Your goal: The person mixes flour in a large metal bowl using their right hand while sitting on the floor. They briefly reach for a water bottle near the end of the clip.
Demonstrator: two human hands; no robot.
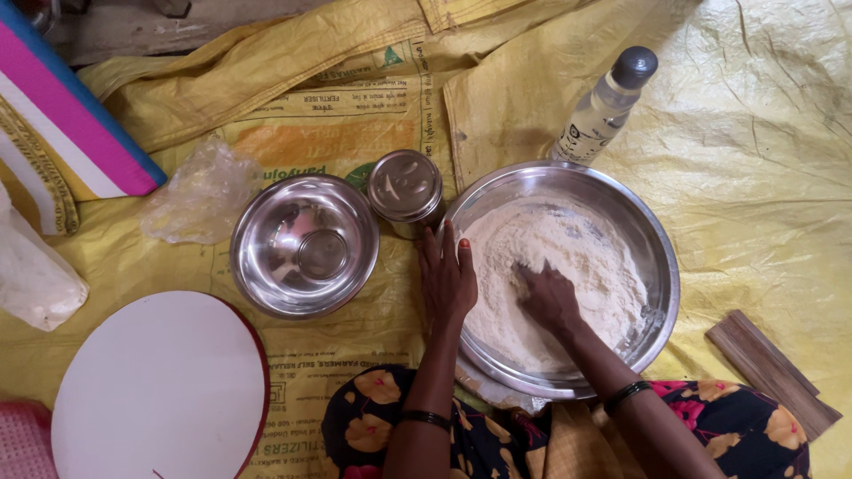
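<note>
Right fingers: bent, tips pushed into the flour (555, 266); gripping nothing that shows, partly dusted white.
Right hand (548, 300): inside the big steel bowl (661, 266), left of its middle, black bangle at the wrist.
Left fingers: stretched out flat, close together, holding nothing.
Left hand (446, 279): palm down on the left rim of the big steel bowl, black bangle lower on the forearm.
Flour: pale heap filling most of the bowl, rough on top.
Big steel bowl: on the yellow sheet (763, 177), directly in front of the person's lap.
Small steel tin (406, 188): lid on, just beside the left fingertips, between the two bowls.
Empty steel bowl (304, 245): left of the tin.
Clear bottle (606, 105): grey cap, lying tilted beyond the big bowl's far rim.
White round board (160, 386): near left, red edge.
Wooden piece (770, 371): right of the big bowl.
</note>
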